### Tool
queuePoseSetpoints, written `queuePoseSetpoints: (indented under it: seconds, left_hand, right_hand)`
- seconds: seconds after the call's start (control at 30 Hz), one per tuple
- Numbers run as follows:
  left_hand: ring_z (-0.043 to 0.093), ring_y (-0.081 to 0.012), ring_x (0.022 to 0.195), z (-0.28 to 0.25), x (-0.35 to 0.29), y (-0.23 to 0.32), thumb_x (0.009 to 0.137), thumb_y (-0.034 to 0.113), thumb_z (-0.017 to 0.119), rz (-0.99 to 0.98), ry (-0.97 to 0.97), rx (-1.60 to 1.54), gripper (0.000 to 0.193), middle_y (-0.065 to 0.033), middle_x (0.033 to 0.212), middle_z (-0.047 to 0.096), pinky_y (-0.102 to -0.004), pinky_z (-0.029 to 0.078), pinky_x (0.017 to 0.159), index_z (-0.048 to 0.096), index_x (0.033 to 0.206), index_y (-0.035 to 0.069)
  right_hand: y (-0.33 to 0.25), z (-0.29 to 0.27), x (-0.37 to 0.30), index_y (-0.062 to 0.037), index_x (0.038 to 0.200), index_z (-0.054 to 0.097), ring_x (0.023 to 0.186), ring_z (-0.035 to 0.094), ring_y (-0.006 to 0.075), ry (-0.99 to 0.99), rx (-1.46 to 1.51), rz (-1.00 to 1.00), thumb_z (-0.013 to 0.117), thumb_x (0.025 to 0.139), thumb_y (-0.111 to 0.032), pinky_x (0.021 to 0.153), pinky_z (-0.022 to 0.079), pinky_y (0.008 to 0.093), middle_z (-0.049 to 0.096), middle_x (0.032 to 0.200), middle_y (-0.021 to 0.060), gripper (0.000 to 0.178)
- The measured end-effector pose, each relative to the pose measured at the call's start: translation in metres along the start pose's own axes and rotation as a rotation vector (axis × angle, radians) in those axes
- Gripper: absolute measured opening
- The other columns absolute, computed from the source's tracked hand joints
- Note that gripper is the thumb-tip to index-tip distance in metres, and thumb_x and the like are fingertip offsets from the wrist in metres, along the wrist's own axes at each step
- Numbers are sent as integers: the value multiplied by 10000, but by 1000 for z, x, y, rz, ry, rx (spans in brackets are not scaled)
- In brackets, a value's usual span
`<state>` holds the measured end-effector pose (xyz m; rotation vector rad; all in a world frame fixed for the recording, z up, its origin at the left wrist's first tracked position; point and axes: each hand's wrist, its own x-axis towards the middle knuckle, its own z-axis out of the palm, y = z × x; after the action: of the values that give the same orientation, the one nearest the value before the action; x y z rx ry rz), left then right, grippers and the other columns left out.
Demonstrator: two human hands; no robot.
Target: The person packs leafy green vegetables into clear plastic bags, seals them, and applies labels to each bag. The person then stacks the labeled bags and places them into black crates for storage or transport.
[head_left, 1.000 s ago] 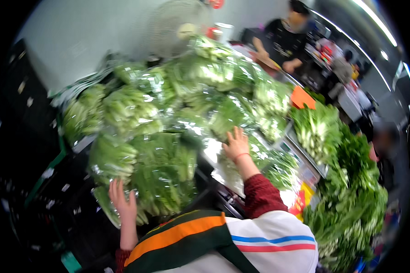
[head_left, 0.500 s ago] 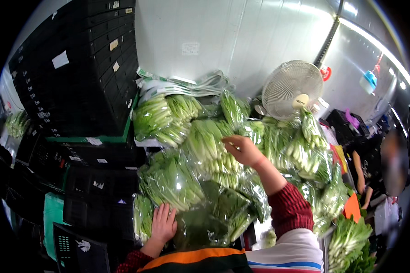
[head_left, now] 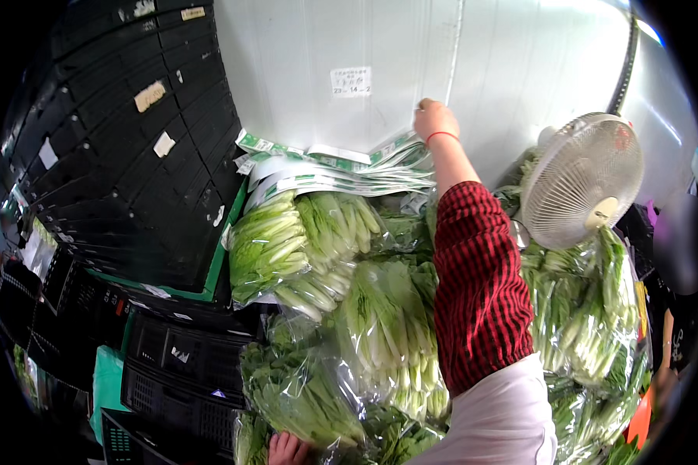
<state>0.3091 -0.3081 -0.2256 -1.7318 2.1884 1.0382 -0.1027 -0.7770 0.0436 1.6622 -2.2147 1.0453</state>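
Observation:
My right hand (head_left: pixel 436 122) is stretched far forward with its fingers curled closed, in front of the pale wall and at the upper end of the long green-and-white printed strips (head_left: pixel 341 180). Whether a strip is in the fingers is hidden. At the lower edge my left hand (head_left: pixel 288 449) is partly cut off, its fingers lying on a clear bag of leafy greens (head_left: pixel 306 395). Between the hands lie more bagged greens (head_left: pixel 392 318) with pale stalks. Another pair of bagged bunches (head_left: pixel 271 240) rests just below the strips.
A tall stack of black crates (head_left: pixel 132 155) rises on the left, above a green crate rim (head_left: pixel 217 260). A round fan (head_left: pixel 585 182) stands at the back right, behind more bagged greens (head_left: pixel 589 325). An orange card (head_left: pixel 640 418) is at the lower right; a person's arm (head_left: pixel 665 349) shows beyond.
My right hand has gone from above the middle bags forward to the strips by the wall, and its fingers have closed. My left hand stays on the bag. The view has shifted forward.

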Motion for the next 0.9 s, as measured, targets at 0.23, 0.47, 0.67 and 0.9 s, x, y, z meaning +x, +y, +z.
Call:
queuePoseSetpoints:
  seconds: [0.23,0.47,0.67,0.9]
  left_hand:
    - [251,-419,1301,15,-7,-12,824,262,491,246,231,109,575,-241,1395,292,-528,212,1057,360,1326,15]
    - [254,-416,1300,26,-9,-19,818,281,499,304,340,146,594,-238,1394,298,-531,219,1053,357,1325,5]
    - [257,-414,1300,43,-11,-25,813,297,505,370,463,209,611,-235,1392,302,-534,224,1050,355,1324,-2]
    - [414,-393,1172,27,-1,-13,698,219,630,439,660,215,488,-195,1220,468,-567,302,969,515,1152,80]
  right_hand:
    - [67,90,-11,-82,923,645,956,601,304,151,-72,258,510,804,-122,831,477,403,646,959,142,184]
    - [60,75,-27,-107,865,666,891,623,317,260,-67,72,520,798,-126,746,501,415,654,907,151,162]
    - [14,7,-26,-101,906,660,903,605,344,31,-242,-26,440,847,-316,773,480,429,640,942,165,314]
    - [-6,-160,-24,-83,922,674,835,599,393,549,181,-52,457,860,-360,739,470,409,622,833,211,357]
